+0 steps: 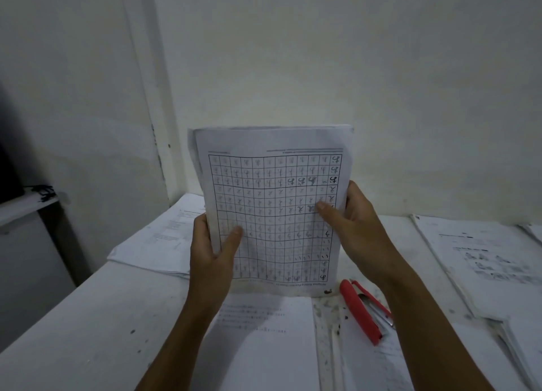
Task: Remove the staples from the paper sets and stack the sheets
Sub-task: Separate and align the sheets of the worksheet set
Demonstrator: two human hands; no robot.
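Centre of frame, the paper set (275, 211) stands upright on the table (88, 317), long axis vertical, print upside down; left hand (212, 255) and right hand (350, 217) grasp its side edges

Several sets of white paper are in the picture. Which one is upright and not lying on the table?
The white paper set printed with a grid of handwritten characters, held upright by both hands. The other sets at far left, right and front lie flat.
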